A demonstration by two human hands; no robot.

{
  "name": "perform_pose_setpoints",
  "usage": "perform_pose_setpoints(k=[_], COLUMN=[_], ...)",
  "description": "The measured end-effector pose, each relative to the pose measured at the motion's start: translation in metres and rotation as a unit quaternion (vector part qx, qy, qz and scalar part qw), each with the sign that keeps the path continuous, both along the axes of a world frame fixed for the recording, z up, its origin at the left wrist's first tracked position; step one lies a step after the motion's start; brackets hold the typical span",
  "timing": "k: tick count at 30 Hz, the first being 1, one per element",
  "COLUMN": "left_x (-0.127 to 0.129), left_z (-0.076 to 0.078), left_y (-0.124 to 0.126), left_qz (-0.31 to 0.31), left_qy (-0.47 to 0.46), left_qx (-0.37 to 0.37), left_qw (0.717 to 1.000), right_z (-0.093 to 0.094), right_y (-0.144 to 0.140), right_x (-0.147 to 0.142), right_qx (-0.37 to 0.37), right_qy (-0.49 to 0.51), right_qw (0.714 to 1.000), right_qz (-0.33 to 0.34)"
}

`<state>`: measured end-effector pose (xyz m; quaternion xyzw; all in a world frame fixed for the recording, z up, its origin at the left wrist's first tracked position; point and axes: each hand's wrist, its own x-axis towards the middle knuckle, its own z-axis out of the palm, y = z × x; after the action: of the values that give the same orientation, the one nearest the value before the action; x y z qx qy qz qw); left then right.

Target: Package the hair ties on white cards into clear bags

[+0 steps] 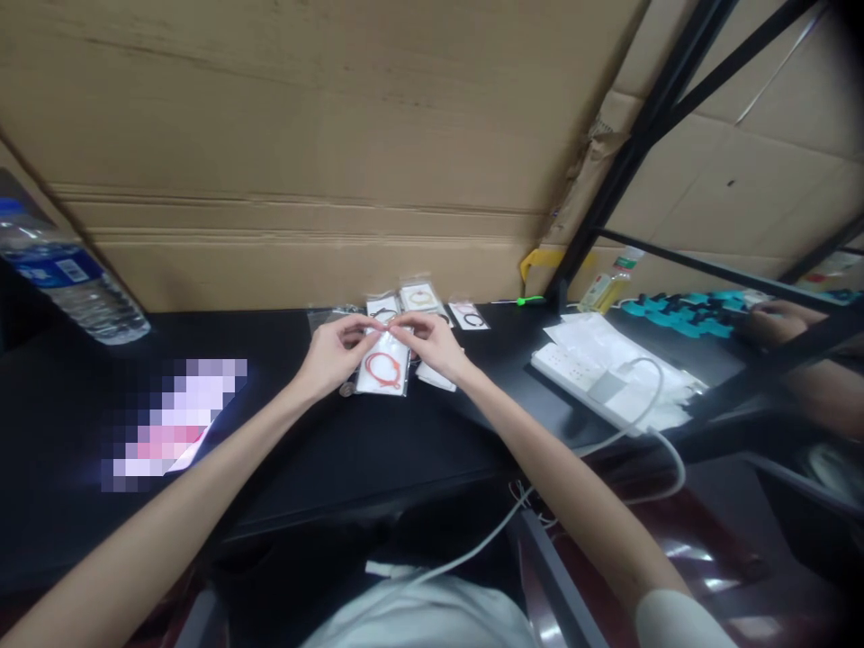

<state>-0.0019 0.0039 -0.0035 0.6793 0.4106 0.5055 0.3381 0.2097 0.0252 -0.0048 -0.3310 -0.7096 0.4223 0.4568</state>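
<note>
Between my two hands is a small clear plastic bag (384,384) with a white card and an orange-red cord bracelet (382,370) inside. My left hand (336,353) pinches its top edge from the left, thumb and fingertips together. From the right, my right hand (433,342) pinches the same edge, its fingertips meeting those of the left. Behind the hands lie more bagged cards: one with a pale bracelet (421,297) and one with a dark bracelet (472,318). Some white cards (437,376) lie partly under my right hand.
A phone (176,418) with a lit, blurred screen lies left, near a water bottle (67,270). To the right are a white power strip (573,373) with a cable, a bottle of yellow liquid (607,286) and teal pieces (681,310). Another person's hand (787,324) shows beyond the black frame.
</note>
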Motion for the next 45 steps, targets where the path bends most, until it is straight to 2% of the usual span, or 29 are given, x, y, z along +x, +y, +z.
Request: perform_pose_setpoints(k=[4, 10, 15, 17, 20, 22, 26, 29, 30, 33, 35, 37, 39, 41, 43, 45], left_x=[-0.002, -0.007, -0.017, -0.020, -0.022, -0.022, -0.024, -0.029, -0.032, -0.040, -0.045, -0.049, -0.051, -0.051, -0.049, -0.047], left_z=[0.003, 0.005, 0.001, 0.000, -0.001, -0.001, -0.001, -0.004, -0.006, -0.012, -0.016, -0.019, -0.021, -0.022, -0.022, -0.022], left_y=[0.001, 0.005, 0.015, 0.019, 0.022, 0.022, 0.026, 0.034, 0.037, 0.042, 0.042, 0.040, 0.037, 0.035, 0.032, 0.030], left_qz=[0.004, 0.004, 0.068, 0.090, 0.107, 0.105, 0.084, 0.103, 0.113, 0.200, 0.255, 0.279, 0.259, 0.211, 0.177, 0.175], left_qy=[-0.019, -0.098, -0.125, -0.132, -0.128, -0.113, -0.072, -0.057, -0.037, 0.079, 0.173, 0.275, 0.377, 0.460, 0.510, 0.531], left_qx=[-0.033, -0.113, -0.119, -0.117, -0.092, -0.077, -0.095, -0.082, -0.074, -0.014, 0.018, 0.033, 0.044, 0.046, 0.028, 0.008], left_qw=[0.999, 0.989, 0.983, 0.980, 0.982, 0.985, 0.989, 0.990, 0.990, 0.977, 0.951, 0.920, 0.888, 0.861, 0.842, 0.829], right_z=[0.000, 0.005, 0.005, 0.004, 0.002, 0.000, -0.004, -0.004, -0.005, -0.005, -0.006, -0.006, -0.007, -0.007, -0.008, -0.008], right_y=[0.002, 0.011, 0.005, -0.005, -0.020, -0.025, -0.014, 0.007, 0.015, 0.032, 0.038, 0.039, 0.037, 0.034, 0.031, 0.029], right_x=[0.001, 0.006, 0.016, 0.016, 0.008, -0.001, -0.016, -0.022, -0.023, -0.026, -0.029, -0.031, -0.033, -0.035, -0.037, -0.037], right_qx=[-0.019, -0.108, -0.140, -0.148, -0.132, -0.111, -0.051, -0.018, -0.009, 0.047, 0.086, 0.108, 0.118, 0.130, 0.144, 0.156], right_qy=[0.005, 0.061, 0.072, 0.031, -0.026, -0.016, -0.002, -0.005, -0.013, -0.070, -0.131, -0.206, -0.289, -0.367, -0.429, -0.466], right_qw=[1.000, 0.992, 0.986, 0.988, 0.990, 0.993, 0.999, 0.997, 0.996, 0.983, 0.967, 0.946, 0.918, 0.883, 0.851, 0.831], right_qz=[-0.011, 0.008, -0.047, -0.024, 0.032, 0.041, -0.016, -0.075, -0.086, -0.160, -0.200, -0.224, -0.245, -0.263, -0.266, -0.260])
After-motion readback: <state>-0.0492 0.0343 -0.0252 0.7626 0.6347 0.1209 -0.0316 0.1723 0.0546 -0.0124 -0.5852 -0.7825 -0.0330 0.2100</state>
